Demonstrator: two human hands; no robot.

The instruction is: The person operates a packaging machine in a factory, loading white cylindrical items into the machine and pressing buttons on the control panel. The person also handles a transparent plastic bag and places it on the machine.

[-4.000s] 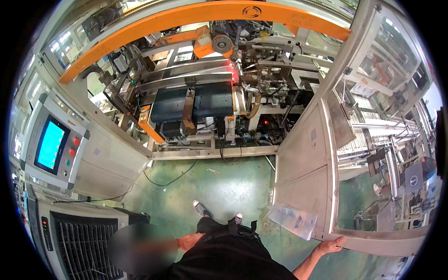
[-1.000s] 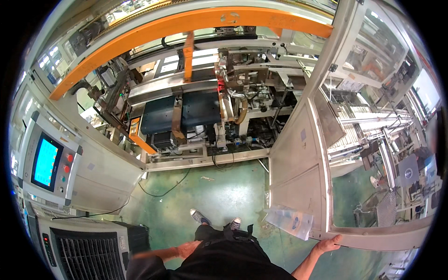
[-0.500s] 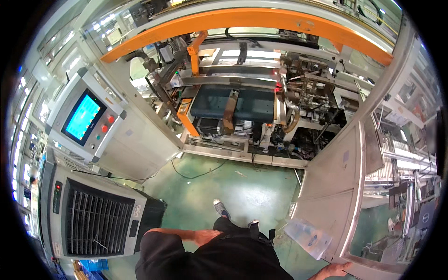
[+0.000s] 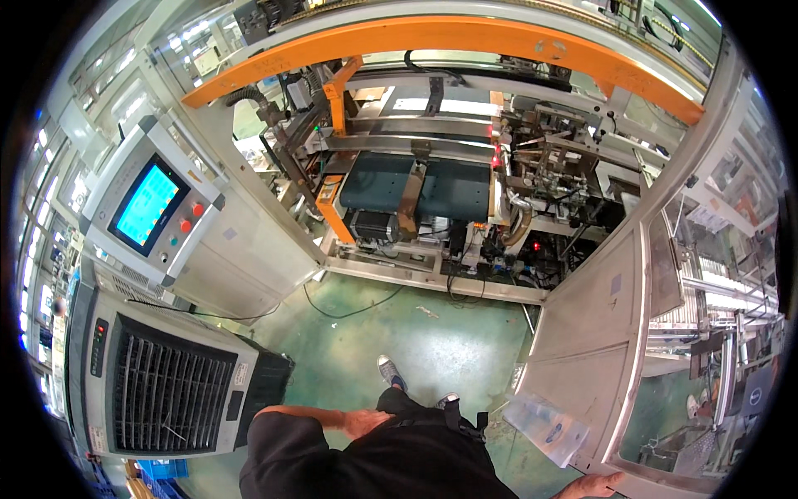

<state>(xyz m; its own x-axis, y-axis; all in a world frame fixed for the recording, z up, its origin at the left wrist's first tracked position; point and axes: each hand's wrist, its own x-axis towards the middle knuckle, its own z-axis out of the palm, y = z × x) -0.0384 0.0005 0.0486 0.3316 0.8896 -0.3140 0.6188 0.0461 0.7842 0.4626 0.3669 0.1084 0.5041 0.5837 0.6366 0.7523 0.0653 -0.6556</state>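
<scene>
My left hand [image 4: 364,423] lies against the front of my waist on the dark clothing, its fingers stretched out and holding nothing that I can see. Low on the right, my right hand [image 4: 594,485] reaches to the edge of a pale machine door [image 4: 582,374], fingers extended and touching it. Just above that hand, a clear plastic sleeve [image 4: 544,428] with printed sheets hangs on the door. Ahead stands an open machine with a dark conveyor belt [image 4: 461,187] under an orange crossbeam [image 4: 416,35].
A control panel [image 4: 150,204] with a lit blue screen and red buttons stands on the left, above a grey air cooler [image 4: 174,387] with a slatted front. A black cable [image 4: 349,314] lies on the green floor [image 4: 416,308]. Blue crates [image 4: 166,470] sit at the lower left.
A red light now shows low in the machine's right side, and the mechanism there looks slightly shifted. Both my hands stay where they were.
</scene>
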